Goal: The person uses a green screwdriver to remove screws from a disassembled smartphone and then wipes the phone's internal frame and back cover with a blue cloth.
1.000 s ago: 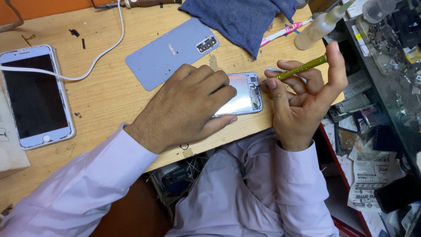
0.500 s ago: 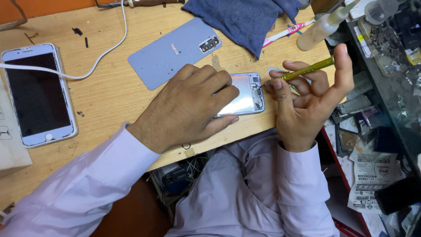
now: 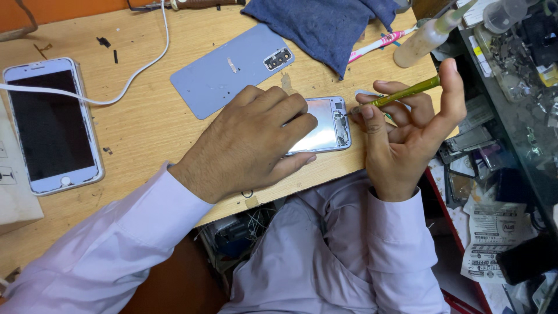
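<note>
My left hand lies flat over an opened phone on the wooden table, pressing it down; only the phone's right end with its inner parts shows. My right hand grips a thin yellow-green screwdriver between thumb and fingers, its tip touching the phone's top right corner. The phone's detached blue-grey back cover rests on the table just behind my left hand.
A white phone with a dark screen lies at the left, a white cable running to it. A dark blue cloth, a pink-white toothbrush and a squeeze bottle sit at the back. Cluttered parts and papers fill the right side.
My right hand has shifted slightly left and down, bringing the screwdriver tip onto the phone's top right corner. My left hand stays put on the phone.
</note>
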